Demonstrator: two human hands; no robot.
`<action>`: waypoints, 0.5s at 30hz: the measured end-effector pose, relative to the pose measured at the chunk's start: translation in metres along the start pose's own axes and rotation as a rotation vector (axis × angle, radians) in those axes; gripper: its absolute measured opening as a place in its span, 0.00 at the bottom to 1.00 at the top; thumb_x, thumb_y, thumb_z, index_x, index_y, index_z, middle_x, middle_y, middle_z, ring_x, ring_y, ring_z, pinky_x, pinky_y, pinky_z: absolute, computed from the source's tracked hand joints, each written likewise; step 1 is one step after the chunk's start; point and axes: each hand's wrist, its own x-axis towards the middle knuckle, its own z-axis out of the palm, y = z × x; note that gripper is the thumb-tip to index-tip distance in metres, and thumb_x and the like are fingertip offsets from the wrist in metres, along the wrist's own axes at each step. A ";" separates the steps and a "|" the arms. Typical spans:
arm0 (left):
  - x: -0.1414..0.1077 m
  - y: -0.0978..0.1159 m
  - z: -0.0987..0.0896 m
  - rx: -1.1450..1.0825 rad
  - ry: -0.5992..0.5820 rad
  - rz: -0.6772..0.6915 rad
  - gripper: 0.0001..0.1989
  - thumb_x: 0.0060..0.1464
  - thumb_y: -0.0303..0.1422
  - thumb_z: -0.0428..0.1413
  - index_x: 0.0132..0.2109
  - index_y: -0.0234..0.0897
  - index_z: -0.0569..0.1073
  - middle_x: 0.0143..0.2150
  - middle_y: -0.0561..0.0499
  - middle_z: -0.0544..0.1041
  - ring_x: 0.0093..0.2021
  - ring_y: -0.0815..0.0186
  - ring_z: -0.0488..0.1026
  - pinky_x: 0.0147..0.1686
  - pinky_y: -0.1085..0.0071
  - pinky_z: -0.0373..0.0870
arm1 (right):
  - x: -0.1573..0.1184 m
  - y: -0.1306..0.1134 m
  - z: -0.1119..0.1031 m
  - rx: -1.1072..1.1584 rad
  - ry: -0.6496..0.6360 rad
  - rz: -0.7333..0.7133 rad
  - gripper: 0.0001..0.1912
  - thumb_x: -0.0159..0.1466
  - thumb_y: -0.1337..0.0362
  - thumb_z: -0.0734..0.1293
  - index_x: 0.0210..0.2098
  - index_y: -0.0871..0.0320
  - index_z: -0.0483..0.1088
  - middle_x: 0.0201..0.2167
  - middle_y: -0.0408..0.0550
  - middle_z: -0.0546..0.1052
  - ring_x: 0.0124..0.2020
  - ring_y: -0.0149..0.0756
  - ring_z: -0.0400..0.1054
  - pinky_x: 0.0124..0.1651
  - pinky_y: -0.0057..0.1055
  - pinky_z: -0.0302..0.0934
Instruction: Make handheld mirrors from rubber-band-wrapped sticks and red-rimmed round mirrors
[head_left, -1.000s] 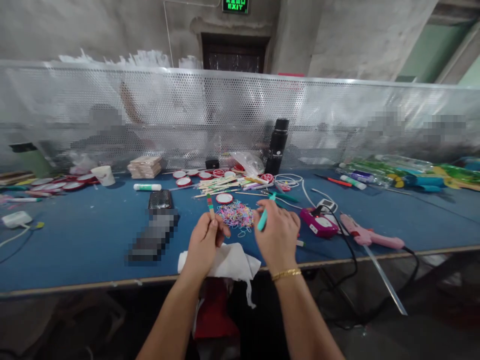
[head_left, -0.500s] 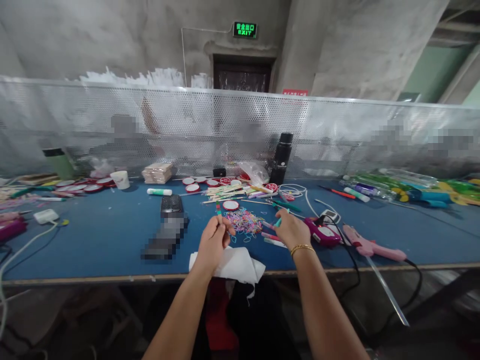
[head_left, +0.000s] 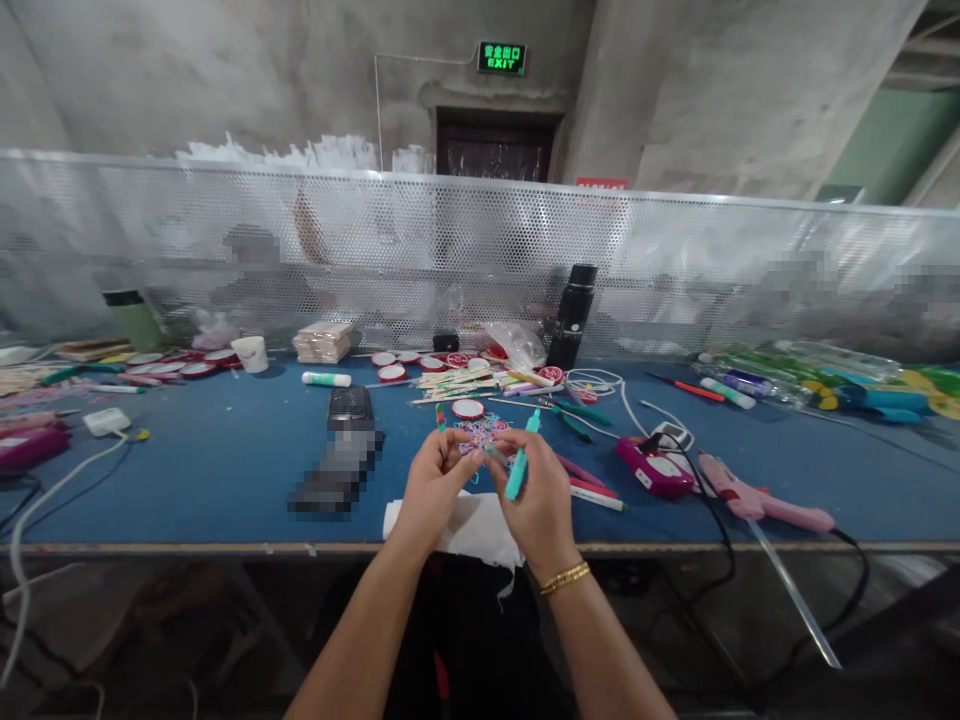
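My left hand [head_left: 433,478] pinches a thin stick [head_left: 441,416] whose upper end is coloured red, orange and green. Between the fingers of my right hand [head_left: 538,500] a turquoise marker [head_left: 523,462] stands tilted; it looks like a felt-tip pen. The fingertips of both hands are close together in front of a pile of small coloured rubber bands [head_left: 486,430], partly hiding it. Pink and white markers [head_left: 596,494] lie just right of my right hand. Below my hands a white cloth [head_left: 480,527] rests at the table's front edge.
Light wooden sticks [head_left: 457,382] and a red-rimmed white disc [head_left: 469,408] lie behind the pile. A black bottle [head_left: 574,318] stands at the mesh screen. To the right are a magenta device [head_left: 654,467] and a pink glue gun [head_left: 750,495]; a dark phone-like object [head_left: 349,408] lies left.
My right hand has moved left from beside the markers to my left hand, bringing the turquoise marker with it. My left hand still holds the stick. The view has shifted slightly.
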 end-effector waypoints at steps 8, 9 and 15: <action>0.003 0.004 0.000 -0.029 -0.057 -0.081 0.24 0.43 0.49 0.71 0.30 0.34 0.72 0.21 0.60 0.62 0.21 0.76 0.52 0.22 0.76 0.47 | -0.001 -0.011 0.018 -0.015 0.108 -0.199 0.07 0.68 0.67 0.67 0.46 0.53 0.70 0.40 0.48 0.80 0.42 0.42 0.74 0.49 0.43 0.69; 0.002 0.005 0.000 -0.060 -0.031 -0.095 0.24 0.43 0.49 0.71 0.30 0.34 0.71 0.21 0.61 0.61 0.21 0.76 0.52 0.22 0.77 0.48 | -0.001 -0.013 0.018 0.013 0.113 -0.207 0.09 0.67 0.67 0.68 0.47 0.53 0.69 0.41 0.48 0.80 0.44 0.43 0.75 0.50 0.44 0.69; -0.001 0.009 -0.005 -0.258 0.053 -0.108 0.20 0.49 0.45 0.69 0.38 0.33 0.75 0.21 0.63 0.52 0.19 0.78 0.47 0.19 0.78 0.41 | -0.022 -0.029 0.020 0.435 0.200 0.010 0.18 0.75 0.61 0.56 0.60 0.52 0.68 0.39 0.48 0.77 0.40 0.39 0.74 0.47 0.44 0.70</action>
